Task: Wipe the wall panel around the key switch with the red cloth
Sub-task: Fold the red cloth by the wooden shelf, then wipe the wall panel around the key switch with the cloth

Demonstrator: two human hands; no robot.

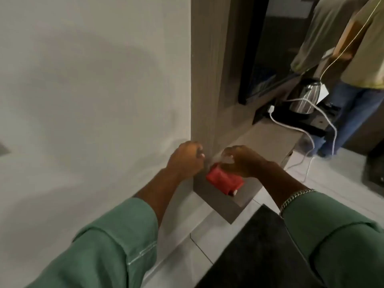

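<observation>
The red cloth (224, 180) hangs bunched under my right hand (243, 163), which is shut on its upper part. My left hand (187, 161) is curled shut just to the left, its fingertips pinched near a pale blurred bit between the two hands. Both hands are low down, at the corner where the white wall (93, 90) meets the grey wood-grain wall panel (205, 80). A small grey plate (3, 149) shows at the far left edge of the white wall, mostly cut off. I cannot tell whether it is the key switch.
A grey desk top (270, 138) runs right from the panel, carrying a black tray (291, 119) with a steel kettle (305, 98) and a white cable (324, 119). Another person (363, 59) stands at the far right. A dark mat (259, 250) lies on the tiled floor.
</observation>
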